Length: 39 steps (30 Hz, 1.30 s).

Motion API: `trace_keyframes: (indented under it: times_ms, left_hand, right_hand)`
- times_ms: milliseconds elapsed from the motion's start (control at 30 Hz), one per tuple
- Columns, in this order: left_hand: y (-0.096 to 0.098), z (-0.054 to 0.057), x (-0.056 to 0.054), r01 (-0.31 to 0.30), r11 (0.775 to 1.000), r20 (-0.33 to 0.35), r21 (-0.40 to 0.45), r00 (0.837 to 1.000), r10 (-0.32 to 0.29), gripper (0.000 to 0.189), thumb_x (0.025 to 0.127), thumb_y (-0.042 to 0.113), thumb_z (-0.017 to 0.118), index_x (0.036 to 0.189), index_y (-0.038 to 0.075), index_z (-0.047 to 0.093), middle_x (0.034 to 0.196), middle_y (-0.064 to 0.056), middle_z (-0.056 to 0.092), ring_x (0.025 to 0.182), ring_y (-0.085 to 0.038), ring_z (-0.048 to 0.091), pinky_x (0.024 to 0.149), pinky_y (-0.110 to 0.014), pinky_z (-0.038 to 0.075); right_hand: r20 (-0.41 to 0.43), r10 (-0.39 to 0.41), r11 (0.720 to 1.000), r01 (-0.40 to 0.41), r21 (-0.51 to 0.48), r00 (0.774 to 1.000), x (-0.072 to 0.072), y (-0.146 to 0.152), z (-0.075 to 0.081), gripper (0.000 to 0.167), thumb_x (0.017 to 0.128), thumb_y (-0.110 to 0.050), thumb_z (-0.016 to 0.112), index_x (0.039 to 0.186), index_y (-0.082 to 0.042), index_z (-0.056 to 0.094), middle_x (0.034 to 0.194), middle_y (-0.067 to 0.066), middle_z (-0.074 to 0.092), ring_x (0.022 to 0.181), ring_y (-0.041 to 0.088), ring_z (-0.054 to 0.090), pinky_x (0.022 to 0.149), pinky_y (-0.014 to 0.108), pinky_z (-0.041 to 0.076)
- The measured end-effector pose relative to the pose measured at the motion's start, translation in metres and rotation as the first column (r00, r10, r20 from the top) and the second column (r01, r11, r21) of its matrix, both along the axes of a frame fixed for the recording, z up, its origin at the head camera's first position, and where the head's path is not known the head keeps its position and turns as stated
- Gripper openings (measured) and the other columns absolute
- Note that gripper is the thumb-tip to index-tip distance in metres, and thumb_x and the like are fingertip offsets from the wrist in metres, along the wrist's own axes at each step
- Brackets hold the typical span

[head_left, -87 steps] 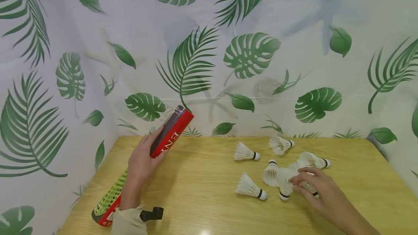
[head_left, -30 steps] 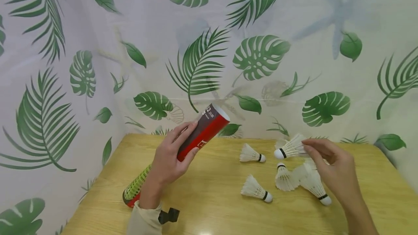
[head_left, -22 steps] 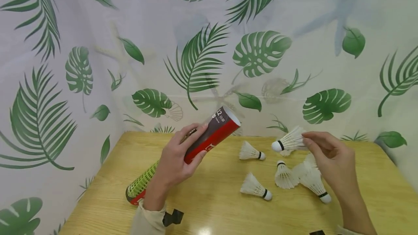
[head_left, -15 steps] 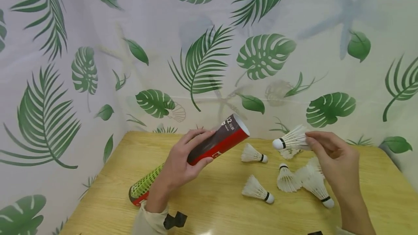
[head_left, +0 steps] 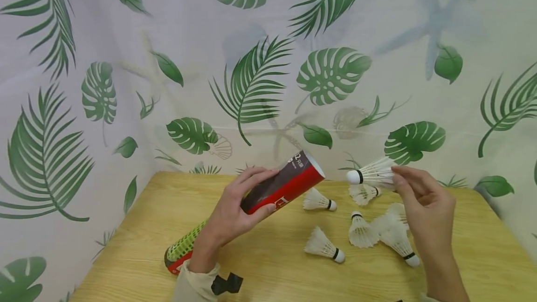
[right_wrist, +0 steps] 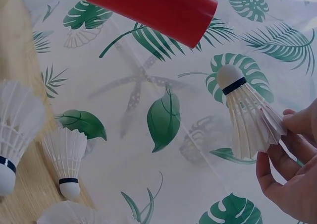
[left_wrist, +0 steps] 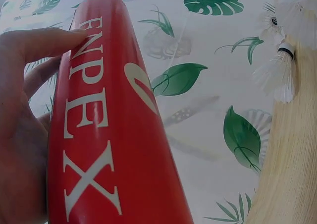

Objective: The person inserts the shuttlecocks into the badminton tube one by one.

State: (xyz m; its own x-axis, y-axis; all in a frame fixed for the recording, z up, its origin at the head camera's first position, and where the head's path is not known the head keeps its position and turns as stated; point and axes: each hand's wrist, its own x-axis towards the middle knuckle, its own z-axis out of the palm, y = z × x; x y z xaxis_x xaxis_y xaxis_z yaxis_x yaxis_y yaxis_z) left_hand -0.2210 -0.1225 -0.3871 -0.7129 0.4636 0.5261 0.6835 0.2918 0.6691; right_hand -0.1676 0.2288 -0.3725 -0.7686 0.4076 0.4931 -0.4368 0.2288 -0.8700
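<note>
In the head view my left hand (head_left: 235, 209) grips a red and dark grey shuttlecock tube (head_left: 289, 183), tilted with its open end up to the right. Its lower end, with green mesh, slants down to the table. The left wrist view shows my thumb and fingers wrapped round the tube (left_wrist: 114, 115). My right hand (head_left: 428, 204) pinches a white shuttlecock (head_left: 373, 174) by its feathered skirt, its cork pointing left toward the tube mouth. A gap separates cork and tube. In the right wrist view this shuttlecock (right_wrist: 250, 115) hangs below and right of the tube end.
On the wooden table (head_left: 260, 264) lie several other shuttlecocks: one near the tube (head_left: 319, 201), one in front (head_left: 324, 244), one behind (head_left: 364, 194), and a touching cluster (head_left: 392, 232) by my right hand. A leaf-print cloth (head_left: 260, 83) hangs behind the table.
My right hand has picked a shuttlecock from the cluster and lifted it, moving it slightly left. My left hand has brought the tube rightward, its open end now turned toward the shuttlecock.
</note>
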Motion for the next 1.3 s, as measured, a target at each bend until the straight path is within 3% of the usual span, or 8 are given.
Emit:
trace_keyframes:
  times_ms: [100,267,500,733,1000,1133,1300]
  left_hand:
    - [-0.003,0.000,0.001,-0.002,1.000,0.013,-0.010,1.000,0.002,0.060,0.091,0.027,0.077,0.147,0.035,0.055,0.143,0.008,0.052,0.121,-0.018,0.054,0.087,-0.039,0.056]
    - [-0.008,0.002,0.004,-0.008,1.000,0.021,-0.017,1.000,0.009,0.061,0.091,0.029,0.077,0.147,0.037,0.054,0.143,0.009,0.053,0.124,-0.019,0.052,0.089,-0.042,0.055]
    - [-0.006,0.005,0.005,-0.020,0.999,0.003,-0.027,1.000,0.020,0.062,0.091,0.027,0.077,0.148,0.037,0.054,0.142,0.009,0.053,0.122,-0.018,0.052,0.088,-0.041,0.055]
    - [0.008,0.006,0.005,0.017,0.999,-0.023,-0.049,1.000,-0.018,0.064,0.090,0.022,0.077,0.148,0.037,0.053,0.141,0.010,0.051,0.121,-0.018,0.053,0.086,-0.038,0.056]
    - [0.014,-0.001,0.008,0.025,0.997,-0.028,-0.078,0.999,-0.028,0.065,0.089,0.021,0.077,0.147,0.037,0.053,0.142,0.011,0.050,0.121,-0.017,0.051,0.086,-0.038,0.056]
    - [0.015,-0.003,0.010,0.027,0.997,-0.029,-0.076,0.999,-0.030,0.065,0.088,0.021,0.077,0.147,0.037,0.053,0.142,0.010,0.050,0.121,-0.017,0.052,0.085,-0.039,0.056]
    - [0.015,-0.005,0.011,0.031,0.996,-0.024,-0.078,0.999,-0.033,0.065,0.089,0.021,0.077,0.147,0.037,0.053,0.142,0.009,0.051,0.121,-0.018,0.052,0.085,-0.039,0.055]
  right_hand:
    - [-0.030,0.026,0.999,-0.027,-0.039,0.999,0.000,-0.003,0.000,0.022,0.096,0.004,0.066,0.116,0.012,0.070,0.106,0.000,0.078,0.098,0.008,0.072,0.082,0.015,0.052]
    - [-0.078,0.019,1.000,-0.020,-0.015,0.997,-0.003,-0.009,0.000,0.022,0.094,0.006,0.067,0.115,0.012,0.070,0.107,0.000,0.077,0.099,0.008,0.072,0.083,0.016,0.052]
    - [-0.238,0.053,0.995,-0.071,-0.067,0.970,-0.007,-0.021,-0.002,0.022,0.091,0.012,0.068,0.113,0.017,0.067,0.104,0.007,0.077,0.097,0.012,0.074,0.083,0.018,0.054]
    - [-0.260,-0.035,0.998,0.021,-0.056,0.965,-0.003,-0.028,0.001,0.020,0.090,0.011,0.070,0.109,0.016,0.069,0.103,0.006,0.077,0.096,0.013,0.074,0.082,0.019,0.055]
    - [-0.358,0.065,0.995,-0.086,-0.041,0.932,-0.004,-0.039,-0.005,0.019,0.086,0.020,0.068,0.106,0.020,0.067,0.101,0.010,0.077,0.093,0.013,0.074,0.083,0.019,0.055]
    - [-0.408,0.143,0.985,-0.169,-0.029,0.902,-0.007,-0.045,-0.011,0.022,0.084,0.027,0.064,0.105,0.023,0.065,0.101,0.012,0.076,0.095,0.015,0.073,0.085,0.021,0.055]
    - [-0.402,0.190,0.981,-0.192,0.036,0.896,-0.008,-0.053,-0.019,0.025,0.082,0.030,0.062,0.105,0.021,0.066,0.102,0.013,0.075,0.095,0.014,0.073,0.087,0.022,0.054]
